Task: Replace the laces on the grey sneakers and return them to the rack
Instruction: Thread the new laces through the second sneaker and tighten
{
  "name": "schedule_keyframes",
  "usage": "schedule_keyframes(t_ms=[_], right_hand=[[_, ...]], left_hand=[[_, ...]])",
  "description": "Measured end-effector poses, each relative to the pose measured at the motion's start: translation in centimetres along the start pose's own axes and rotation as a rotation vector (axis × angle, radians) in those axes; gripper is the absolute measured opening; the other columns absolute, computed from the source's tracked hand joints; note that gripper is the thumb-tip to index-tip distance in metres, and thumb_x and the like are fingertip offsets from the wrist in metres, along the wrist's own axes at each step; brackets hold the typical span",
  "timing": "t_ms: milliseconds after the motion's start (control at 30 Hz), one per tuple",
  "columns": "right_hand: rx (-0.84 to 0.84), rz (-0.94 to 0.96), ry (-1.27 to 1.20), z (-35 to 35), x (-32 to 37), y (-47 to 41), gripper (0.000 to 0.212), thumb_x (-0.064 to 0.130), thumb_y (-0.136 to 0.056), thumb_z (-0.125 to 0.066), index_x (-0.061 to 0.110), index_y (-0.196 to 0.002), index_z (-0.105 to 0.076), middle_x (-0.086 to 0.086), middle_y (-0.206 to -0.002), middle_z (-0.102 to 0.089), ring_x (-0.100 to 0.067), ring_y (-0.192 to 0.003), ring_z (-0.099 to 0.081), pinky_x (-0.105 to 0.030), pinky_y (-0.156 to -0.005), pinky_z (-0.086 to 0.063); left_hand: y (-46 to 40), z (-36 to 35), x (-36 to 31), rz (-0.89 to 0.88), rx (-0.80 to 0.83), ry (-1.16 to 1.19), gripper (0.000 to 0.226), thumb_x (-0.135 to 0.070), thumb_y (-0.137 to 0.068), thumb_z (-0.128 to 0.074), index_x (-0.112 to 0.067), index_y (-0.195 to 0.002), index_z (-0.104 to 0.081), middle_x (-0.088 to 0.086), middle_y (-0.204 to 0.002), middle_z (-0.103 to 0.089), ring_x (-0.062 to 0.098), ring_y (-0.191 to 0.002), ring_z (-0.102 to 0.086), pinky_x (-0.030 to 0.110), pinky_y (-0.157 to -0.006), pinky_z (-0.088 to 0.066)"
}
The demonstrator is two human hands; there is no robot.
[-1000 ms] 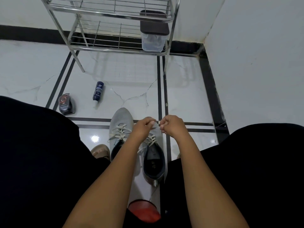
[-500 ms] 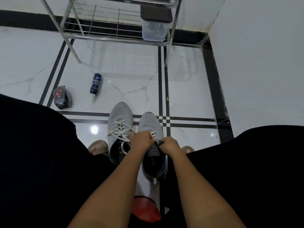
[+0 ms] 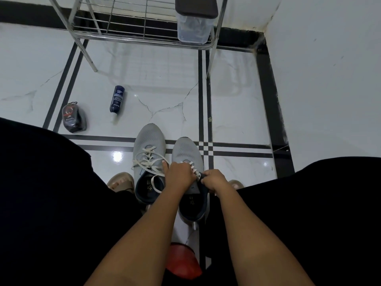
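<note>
Two grey sneakers stand side by side on the white floor between my knees, toes pointing away. The left sneaker (image 3: 148,141) has loose white laces (image 3: 148,159) with one end lying in its dark opening. On the right sneaker (image 3: 186,151), my left hand (image 3: 179,175) grips the lace at the upper eyelets. My right hand (image 3: 213,179) pinches the dark collar and the lace beside the tongue. The metal shoe rack (image 3: 142,38) stands farther ahead against the wall.
A lidded clear plastic box (image 3: 194,21) sits on the rack's lowest shelf. A dark blue bottle (image 3: 117,99) and a shoe-polish sponge (image 3: 73,117) lie on the floor to the left. A red object (image 3: 182,261) is under my arms. The white wall (image 3: 329,79) closes the right side.
Both hands dropped from above the toe, where they held the lace ends together, down to the right sneaker's collar. The view tilted slightly downward.
</note>
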State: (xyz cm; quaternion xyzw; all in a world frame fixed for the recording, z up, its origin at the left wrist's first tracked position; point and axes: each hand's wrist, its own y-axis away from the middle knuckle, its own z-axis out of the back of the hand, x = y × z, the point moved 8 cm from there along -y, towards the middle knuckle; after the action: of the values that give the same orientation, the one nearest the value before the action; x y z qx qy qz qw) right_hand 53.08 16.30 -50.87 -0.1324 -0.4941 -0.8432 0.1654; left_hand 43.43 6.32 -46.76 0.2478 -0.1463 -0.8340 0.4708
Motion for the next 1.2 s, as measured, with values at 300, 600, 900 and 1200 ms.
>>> schedule_keyframes(t_ms=[300, 600, 900, 1200], right_hand=[[0.012, -0.003, -0.024, -0.2, 0.0, -0.1, 0.031, 0.001, -0.084, -0.052, 0.011, -0.108, -0.071, -0.015, -0.109, -0.067, -0.031, -0.103, -0.063, -0.039, -0.086, -0.057], [0.016, -0.010, -0.032, -0.2, 0.1, 0.0, 0.027, 0.002, -0.084, -0.052, 0.008, -0.103, -0.070, -0.018, -0.107, -0.066, -0.032, -0.102, -0.062, -0.039, -0.079, -0.057], [0.024, -0.033, -0.061, -0.1, 0.2, 0.5, 0.029, 0.002, -0.085, -0.052, 0.007, -0.109, -0.068, -0.016, -0.111, -0.065, -0.032, -0.105, -0.062, -0.043, -0.084, -0.057], [0.116, -0.166, -0.347, -0.8, -0.3, 0.8, 0.023, 0.003, -0.086, -0.054, 0.002, -0.106, -0.064, -0.014, -0.100, -0.064, -0.023, -0.089, -0.060, -0.037, -0.077, -0.056]], left_hand=[[0.5, 0.3, -0.5, -0.036, 0.004, -0.027, 0.021, -0.032, -0.083, -0.054, -0.016, -0.078, -0.066, 0.002, -0.084, -0.065, 0.025, -0.097, -0.056, 0.055, -0.114, -0.014], [0.6, 0.3, -0.5, -0.069, 0.031, 0.005, 0.024, -0.032, -0.085, -0.049, -0.024, -0.064, -0.056, -0.004, -0.064, -0.048, 0.023, -0.096, -0.055, 0.055, -0.115, -0.010], [0.7, 0.2, -0.2, -0.055, -0.016, 0.000, 0.027, -0.030, -0.083, -0.049, -0.023, -0.058, -0.054, -0.007, -0.054, -0.040, 0.022, -0.084, -0.055, 0.052, -0.112, -0.017], [0.7, -0.7, -0.5, -0.095, -0.027, -0.038, 0.026, -0.036, -0.088, -0.049, -0.025, -0.080, -0.071, -0.001, -0.077, -0.061, 0.023, -0.100, -0.053, 0.052, -0.113, -0.016]])
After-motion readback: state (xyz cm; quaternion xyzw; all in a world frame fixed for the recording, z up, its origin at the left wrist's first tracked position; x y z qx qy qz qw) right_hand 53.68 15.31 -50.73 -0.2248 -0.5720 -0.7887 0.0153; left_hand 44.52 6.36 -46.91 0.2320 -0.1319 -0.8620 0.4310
